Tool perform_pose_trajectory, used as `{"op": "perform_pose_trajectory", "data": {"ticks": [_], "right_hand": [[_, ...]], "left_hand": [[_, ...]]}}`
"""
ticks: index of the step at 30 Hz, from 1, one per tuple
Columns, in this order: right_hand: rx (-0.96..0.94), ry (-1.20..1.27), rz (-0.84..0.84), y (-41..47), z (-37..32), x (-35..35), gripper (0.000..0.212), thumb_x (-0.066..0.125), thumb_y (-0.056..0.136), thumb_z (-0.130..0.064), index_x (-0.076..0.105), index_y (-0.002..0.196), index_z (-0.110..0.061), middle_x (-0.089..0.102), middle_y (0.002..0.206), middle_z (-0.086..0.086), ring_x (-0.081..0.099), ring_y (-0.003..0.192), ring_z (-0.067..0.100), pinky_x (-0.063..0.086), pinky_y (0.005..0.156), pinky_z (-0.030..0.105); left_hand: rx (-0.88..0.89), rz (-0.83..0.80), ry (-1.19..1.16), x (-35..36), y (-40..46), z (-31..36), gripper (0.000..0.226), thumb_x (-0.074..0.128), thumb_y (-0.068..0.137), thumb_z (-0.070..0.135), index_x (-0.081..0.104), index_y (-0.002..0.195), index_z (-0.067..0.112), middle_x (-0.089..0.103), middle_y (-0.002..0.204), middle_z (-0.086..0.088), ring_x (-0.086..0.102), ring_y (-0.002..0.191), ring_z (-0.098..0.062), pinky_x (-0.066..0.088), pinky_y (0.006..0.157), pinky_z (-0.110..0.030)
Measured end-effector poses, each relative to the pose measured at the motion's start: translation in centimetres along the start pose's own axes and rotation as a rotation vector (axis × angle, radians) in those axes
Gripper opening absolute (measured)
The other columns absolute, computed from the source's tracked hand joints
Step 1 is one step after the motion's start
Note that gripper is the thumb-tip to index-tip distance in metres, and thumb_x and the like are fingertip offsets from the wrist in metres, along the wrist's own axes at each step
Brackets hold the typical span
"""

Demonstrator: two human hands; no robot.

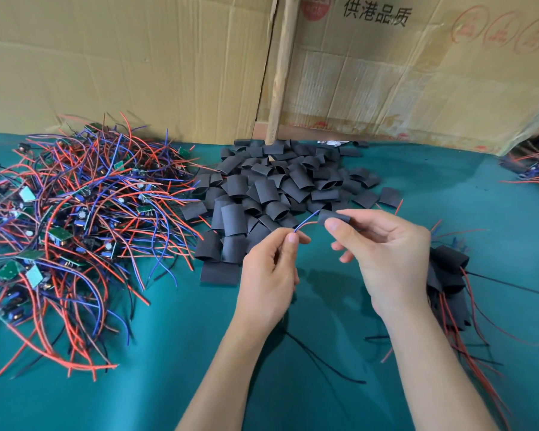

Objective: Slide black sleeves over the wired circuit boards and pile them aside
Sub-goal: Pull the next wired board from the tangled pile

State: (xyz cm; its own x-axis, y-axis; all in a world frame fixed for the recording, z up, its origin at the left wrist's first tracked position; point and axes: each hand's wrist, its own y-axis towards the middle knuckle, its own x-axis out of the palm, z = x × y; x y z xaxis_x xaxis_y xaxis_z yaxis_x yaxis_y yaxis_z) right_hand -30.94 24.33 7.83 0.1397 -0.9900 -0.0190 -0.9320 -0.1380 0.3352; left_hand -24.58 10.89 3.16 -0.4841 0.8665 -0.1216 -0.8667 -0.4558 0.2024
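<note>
My right hand (386, 253) pinches one black sleeve (333, 216), long axis running left-right. My left hand (271, 269) pinches the red and blue wires (305, 223) leaving its left mouth; board hidden, judged inside. Finished pile (448, 284) lies nearest my right hand, toward the worktop's (199, 353) right edge

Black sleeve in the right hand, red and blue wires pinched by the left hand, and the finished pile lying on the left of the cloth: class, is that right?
Not quite. The head view shows the finished pile on the right, beside the right hand, which grips the black sleeve. The left hand pinches the red and blue wires.
</note>
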Motion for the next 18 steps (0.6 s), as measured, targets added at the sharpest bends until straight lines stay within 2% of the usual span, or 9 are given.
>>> {"op": "perform_pose_trajectory", "data": {"ticks": [3,5,7,9,12,14,16,18], "right_hand": [[0.036,0.039,0.011,-0.2,0.3,0.6,0.013,0.086,0.077,-0.014,0.081,0.088,-0.013,0.076,0.074,0.007,0.070,0.057,0.019,0.050,0.048,0.023],[0.042,0.065,0.013,-0.1,0.2,0.4,0.012,0.084,0.076,-0.016,0.081,0.087,-0.015,0.076,0.074,0.007,0.069,0.057,0.018,0.050,0.049,0.022],[0.043,0.090,0.014,0.1,0.2,0.1,0.009,0.084,0.078,-0.015,0.082,0.085,-0.018,0.075,0.074,0.006,0.068,0.058,0.017,0.050,0.050,0.022],[0.049,0.112,0.013,0.2,0.2,-0.1,0.011,0.084,0.080,-0.011,0.082,0.083,-0.021,0.075,0.072,0.005,0.067,0.058,0.017,0.049,0.050,0.023],[0.058,0.089,-0.030,0.3,0.2,-0.6,0.015,0.085,0.080,-0.007,0.082,0.083,-0.022,0.075,0.072,0.005,0.067,0.057,0.018,0.050,0.050,0.022],[0.078,0.030,-0.113,0.5,0.1,-1.0,0.019,0.087,0.078,-0.003,0.082,0.085,-0.020,0.076,0.073,0.005,0.068,0.055,0.019,0.050,0.050,0.022],[0.107,-0.032,-0.183,0.6,0.1,-1.3,0.022,0.087,0.076,0.000,0.080,0.087,-0.018,0.076,0.073,0.005,0.068,0.055,0.020,0.050,0.049,0.022],[0.138,-0.057,-0.233,0.6,0.2,-1.4,0.022,0.086,0.075,0.002,0.079,0.088,-0.015,0.077,0.075,0.006,0.068,0.055,0.020,0.051,0.049,0.023]], "left_hand": [[0.020,-0.021,0.020,-0.1,0.0,-0.1,0.028,0.044,0.109,0.033,0.066,0.092,0.031,0.045,0.054,0.008,0.050,0.052,-0.016,0.046,0.053,-0.032],[0.032,-0.030,0.034,-0.1,0.0,0.0,0.027,0.045,0.109,0.033,0.065,0.091,0.031,0.043,0.055,0.007,0.047,0.052,-0.022,0.041,0.052,-0.030],[0.047,-0.043,0.056,-0.1,-0.1,0.0,0.026,0.045,0.108,0.033,0.064,0.091,0.030,0.041,0.056,0.004,0.046,0.055,-0.033,0.038,0.051,-0.035],[0.061,-0.054,0.075,-0.1,-0.1,0.0,0.026,0.045,0.108,0.033,0.064,0.091,0.029,0.039,0.056,0.004,0.045,0.058,-0.036,0.037,0.052,-0.039],[0.069,-0.073,0.073,-0.2,-0.1,-0.2,0.026,0.045,0.108,0.033,0.064,0.091,0.028,0.036,0.054,0.009,0.037,0.054,-0.029,0.030,0.053,-0.033],[0.083,-0.087,0.089,-0.2,-0.2,-0.2,0.025,0.046,0.108,0.031,0.065,0.092,0.026,0.039,0.053,0.012,0.033,0.052,-0.013,0.029,0.052,-0.028],[0.114,-0.103,0.135,-0.2,-0.2,0.1,0.024,0.048,0.108,0.026,0.066,0.092,0.021,0.048,0.058,0.021,0.039,0.054,-0.004,0.028,0.054,-0.015],[0.123,-0.118,0.175,-0.2,-0.2,0.2,0.022,0.050,0.107,0.020,0.064,0.090,0.023,0.052,0.064,0.027,0.046,0.062,0.001,0.033,0.059,-0.013]]}}
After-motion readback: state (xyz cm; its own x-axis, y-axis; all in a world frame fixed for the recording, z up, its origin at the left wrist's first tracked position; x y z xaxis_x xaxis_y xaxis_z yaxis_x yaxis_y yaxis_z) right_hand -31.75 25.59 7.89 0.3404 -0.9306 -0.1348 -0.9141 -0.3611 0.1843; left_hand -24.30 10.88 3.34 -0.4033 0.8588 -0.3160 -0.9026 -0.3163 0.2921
